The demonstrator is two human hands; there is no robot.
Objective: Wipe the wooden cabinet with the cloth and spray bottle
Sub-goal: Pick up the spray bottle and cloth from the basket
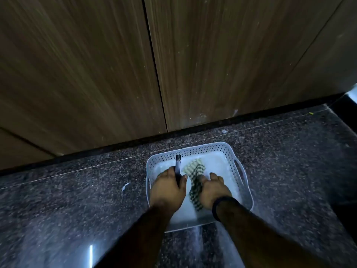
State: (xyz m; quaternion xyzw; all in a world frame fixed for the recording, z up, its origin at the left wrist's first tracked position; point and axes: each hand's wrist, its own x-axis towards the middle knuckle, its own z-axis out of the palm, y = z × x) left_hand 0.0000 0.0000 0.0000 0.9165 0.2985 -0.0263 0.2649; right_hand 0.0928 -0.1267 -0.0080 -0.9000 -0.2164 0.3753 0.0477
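Both my hands are down in the basket (228,151), which sits on the floor (77,200) just in front of the cabinet (193,64), so the supplies are close to the doors. My left hand (167,188) is wrapped around the spray bottle (178,165), nozzle toward the cabinet. My right hand (213,190), beside it in the basket, presses on the checked cloth (195,171); whether it's gripped I can't tell.
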